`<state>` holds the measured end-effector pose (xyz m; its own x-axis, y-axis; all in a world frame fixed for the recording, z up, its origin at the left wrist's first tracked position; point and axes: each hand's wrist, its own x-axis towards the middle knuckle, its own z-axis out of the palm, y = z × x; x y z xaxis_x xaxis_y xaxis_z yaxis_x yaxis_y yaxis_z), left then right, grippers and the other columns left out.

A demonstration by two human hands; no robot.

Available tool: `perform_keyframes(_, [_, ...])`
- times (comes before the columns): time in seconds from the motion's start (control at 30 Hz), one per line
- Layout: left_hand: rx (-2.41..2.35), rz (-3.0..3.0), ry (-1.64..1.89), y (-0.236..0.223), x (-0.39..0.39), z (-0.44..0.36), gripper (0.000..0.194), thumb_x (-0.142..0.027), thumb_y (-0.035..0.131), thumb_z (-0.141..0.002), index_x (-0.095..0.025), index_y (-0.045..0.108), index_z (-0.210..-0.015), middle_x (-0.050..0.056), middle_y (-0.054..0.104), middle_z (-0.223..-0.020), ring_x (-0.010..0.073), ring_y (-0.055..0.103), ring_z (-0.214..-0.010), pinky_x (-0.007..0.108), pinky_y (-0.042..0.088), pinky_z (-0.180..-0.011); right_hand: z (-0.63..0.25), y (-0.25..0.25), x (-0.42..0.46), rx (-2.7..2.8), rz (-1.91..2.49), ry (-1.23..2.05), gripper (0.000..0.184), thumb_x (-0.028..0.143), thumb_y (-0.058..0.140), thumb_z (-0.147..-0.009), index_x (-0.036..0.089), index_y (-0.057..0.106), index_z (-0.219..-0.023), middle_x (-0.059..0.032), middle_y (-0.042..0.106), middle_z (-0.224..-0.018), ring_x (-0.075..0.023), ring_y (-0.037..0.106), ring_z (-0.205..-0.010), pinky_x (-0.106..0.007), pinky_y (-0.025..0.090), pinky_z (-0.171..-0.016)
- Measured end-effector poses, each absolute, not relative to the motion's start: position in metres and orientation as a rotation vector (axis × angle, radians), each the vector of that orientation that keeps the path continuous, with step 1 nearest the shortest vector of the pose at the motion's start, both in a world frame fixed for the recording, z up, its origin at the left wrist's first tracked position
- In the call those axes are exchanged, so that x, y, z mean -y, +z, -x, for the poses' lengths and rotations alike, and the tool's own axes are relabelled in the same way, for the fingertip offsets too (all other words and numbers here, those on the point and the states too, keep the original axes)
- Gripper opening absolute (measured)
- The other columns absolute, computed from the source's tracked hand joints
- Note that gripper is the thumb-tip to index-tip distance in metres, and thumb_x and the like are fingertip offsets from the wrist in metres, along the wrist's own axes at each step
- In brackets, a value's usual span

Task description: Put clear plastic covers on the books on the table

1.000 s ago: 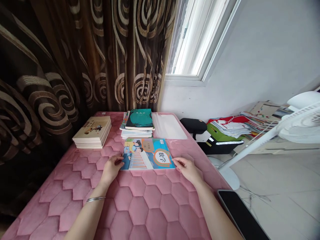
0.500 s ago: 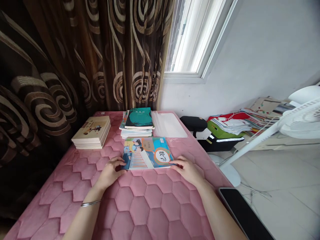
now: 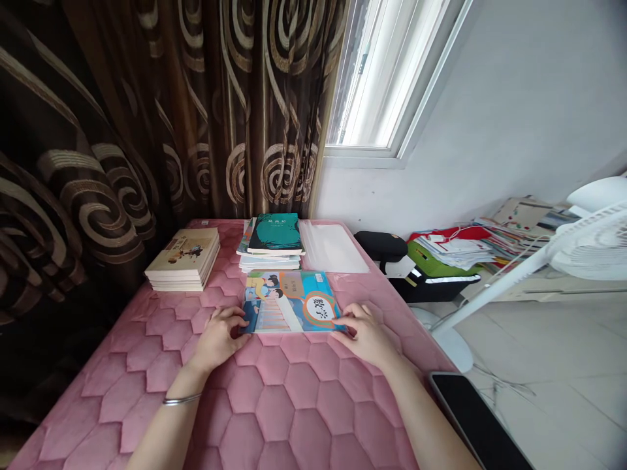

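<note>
A blue maths textbook (image 3: pixel 289 307) lies on a pink quilted surface (image 3: pixel 274 405), its illustrated cover up. My left hand (image 3: pixel 223 336) grips its near left corner, thumb at the near edge and fingers on the side. At the near right corner, my right hand (image 3: pixel 362 334) has thumb and fingers closed on the book in the same way. Just behind the textbook stands a pile of books topped by a teal book (image 3: pixel 275 232). Clear plastic sheets (image 3: pixel 336 247) lie to the right of that pile. A stack of cream-covered books (image 3: pixel 183 258) is farther left.
A black phone-like device (image 3: pixel 480 418) rests by my right forearm. Right of the surface are a white fan (image 3: pixel 519 267), a green-and-black bag (image 3: pixel 435 264) and heaped papers (image 3: pixel 514 222). A brown patterned curtain (image 3: pixel 196 117) hangs behind, beside a window (image 3: pixel 377 78).
The camera view has shifted slightly, so everything appears a little to the right and lower. Both hands stay at the textbook's near corners.
</note>
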<state>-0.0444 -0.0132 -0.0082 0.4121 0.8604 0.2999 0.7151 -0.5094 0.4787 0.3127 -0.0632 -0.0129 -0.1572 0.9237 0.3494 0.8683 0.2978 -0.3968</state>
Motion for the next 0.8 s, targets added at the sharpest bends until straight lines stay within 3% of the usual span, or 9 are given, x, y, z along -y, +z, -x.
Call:
perform_keyframes(0.13, [-1.480,-2.552,0.626,-0.004,0.027,0.005,0.024,-0.023,0.067,-0.074,-0.028,0.069,-0.097,0.004,0.064,-0.118,0.0302,0.050,-0.115,0.053,0.035,-0.096,-0.274,-0.009,0.061,2.152,1.666,0.021,0.024,0.045,0.070,-0.075,0.027,0.068,-0.090,-0.0073,0.056,-0.122,-0.0297,0.047,-0.110,-0.045,0.042,-0.086])
perform_keyframes(0.23, [-1.406,-2.656,0.581,-0.003,0.032,-0.028,0.022,-0.019,0.061,-0.079,-0.026,0.067,-0.099,0.005,0.066,-0.112,0.0276,0.054,-0.110,0.055,0.029,-0.101,-0.242,-0.010,0.056,2.202,1.653,0.010,0.030,0.045,0.070,-0.076,0.025,0.064,-0.098,-0.0086,0.056,-0.126,-0.0306,0.045,-0.116,-0.048,0.037,-0.092])
perform_keyframes(0.33, [-1.380,-2.717,0.569,-0.003,0.031,-0.046,0.016,-0.018,0.058,-0.081,-0.023,0.066,-0.094,0.006,0.067,-0.106,0.0257,0.058,-0.104,0.055,0.027,-0.104,-0.225,-0.013,0.051,2.212,1.617,0.003,0.024,0.041,0.069,-0.079,0.023,0.064,-0.094,-0.0081,0.059,-0.125,-0.0288,0.048,-0.115,-0.046,0.036,-0.092])
perform_keyframes(0.6, [-1.280,-2.812,0.594,-0.006,0.022,-0.007,0.012,-0.020,0.062,-0.082,-0.023,0.068,-0.092,0.004,0.069,-0.100,0.0222,0.061,-0.094,0.045,0.040,-0.096,-0.255,-0.021,0.051,2.158,1.555,-0.011,0.008,0.034,0.067,-0.083,0.028,0.070,-0.088,-0.0038,0.066,-0.115,-0.0240,0.056,-0.108,-0.041,0.036,-0.089])
perform_keyframes(0.8, [-1.327,-2.664,0.781,-0.020,0.013,0.038,0.017,-0.024,0.066,-0.079,-0.025,0.072,-0.095,0.005,0.064,-0.106,0.0216,0.059,-0.099,0.037,0.048,-0.087,-0.289,-0.020,0.054,2.093,1.724,0.094,0.012,0.038,0.066,-0.081,0.036,0.073,-0.090,-0.0019,0.059,-0.127,-0.0278,0.048,-0.118,-0.045,0.040,-0.088])
